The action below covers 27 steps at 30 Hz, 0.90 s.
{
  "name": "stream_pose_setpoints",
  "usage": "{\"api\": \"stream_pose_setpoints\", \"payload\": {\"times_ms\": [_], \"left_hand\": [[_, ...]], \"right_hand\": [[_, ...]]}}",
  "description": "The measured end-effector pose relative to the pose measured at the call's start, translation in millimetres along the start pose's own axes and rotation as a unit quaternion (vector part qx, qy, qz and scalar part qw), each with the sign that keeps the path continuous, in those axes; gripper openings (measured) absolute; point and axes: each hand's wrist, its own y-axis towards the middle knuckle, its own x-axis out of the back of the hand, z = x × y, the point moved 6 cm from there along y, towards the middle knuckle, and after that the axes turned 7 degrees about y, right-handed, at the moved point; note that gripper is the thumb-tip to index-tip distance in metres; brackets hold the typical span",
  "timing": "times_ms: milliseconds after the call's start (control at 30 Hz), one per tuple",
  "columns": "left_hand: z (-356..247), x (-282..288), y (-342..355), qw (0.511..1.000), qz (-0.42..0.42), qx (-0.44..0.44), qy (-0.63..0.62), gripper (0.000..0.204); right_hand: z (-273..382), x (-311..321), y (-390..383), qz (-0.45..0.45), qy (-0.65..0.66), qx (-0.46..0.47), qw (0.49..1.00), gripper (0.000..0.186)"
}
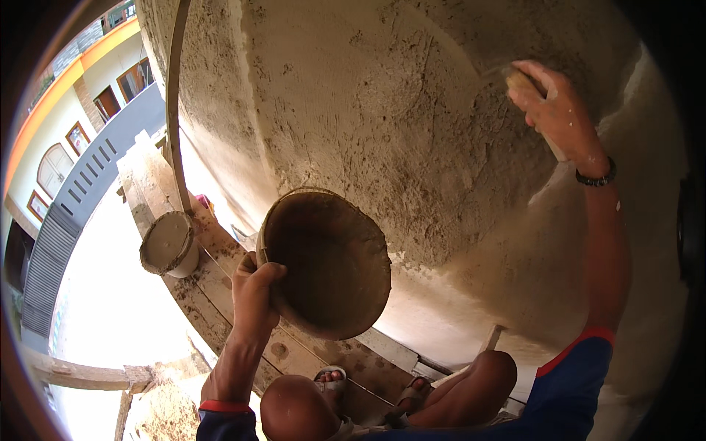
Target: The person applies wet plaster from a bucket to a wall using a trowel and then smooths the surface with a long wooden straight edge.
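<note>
My left hand grips the near left rim of a round, mortar-caked bucket, thumb over the edge. The bucket is tipped so its dark inside shows, with grey mortar coating its walls. My right hand, arm raised, is closed around a pale wooden hand tool at the upper right. That tool lies against or very near the wall; my fingers hide most of its shape. Rough, wet mortar covers the wall's middle, with smoother patches beside it.
Below me is a platform of wooden planks, where my sandalled feet rest. A second bucket, full of grey mortar, stands on it at the left. A long, narrow strip rises beside the wall. Wooden poles cross at lower left.
</note>
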Motion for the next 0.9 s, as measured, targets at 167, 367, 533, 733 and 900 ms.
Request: {"api": "stream_pose_setpoints", "payload": {"times_ms": [167, 367, 533, 733, 900], "left_hand": [[-32, -26, -7, 0.997, 0.021, 0.010, 0.076, 0.015], [-39, -69, -10, 0.981, 0.089, 0.057, 0.161, 0.009], [-32, -95, -20, 0.986, 0.116, 0.057, 0.104, 0.008], [-9, -103, -32, 0.989, 0.103, 0.062, 0.080, 0.015], [-1, -101, -35, 0.994, 0.078, 0.055, 0.045, 0.018]], "right_hand": [[-4, -77, -90, 0.301, 0.007, 0.090, 0.949, 0.044], [0, -125, -160, 0.196, -0.295, 0.244, 0.903, 0.037], [-34, -146, -183, 0.352, -0.187, 0.068, 0.915, 0.030], [-43, -135, -213, 0.390, -0.024, 0.033, 0.920, 0.042], [-40, -94, -203, 0.347, -0.028, 0.034, 0.937, 0.043]]}}
